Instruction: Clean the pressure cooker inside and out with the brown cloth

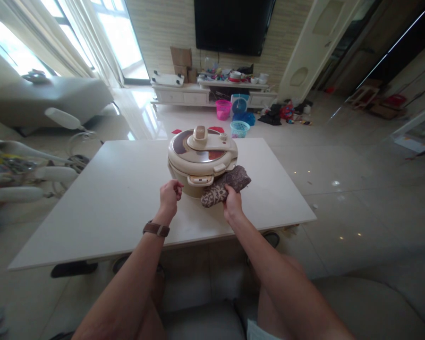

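Note:
A cream electric pressure cooker (202, 160) stands on the white table with its lid on, the handle knob upright on top. My right hand (233, 200) grips a folded brown patterned cloth (226, 186), thumb on top, at the cooker's front right side. The cloth overlaps the lower side of the cooker; whether it presses on it I cannot tell. My left hand (170, 196), with a brown watch band (156, 229) at the wrist, hovers at the cooker's front left. Its fingers are curled in and no object shows in them.
The white table (127, 203) extends around the cooker. Beyond it, a pink basket (223, 109) and a light blue basket (240, 128) stand on the floor before a cluttered TV cabinet (194, 97). White-padded metal equipment (60, 174) is at the left. A grey sofa seat (201, 323) is below me.

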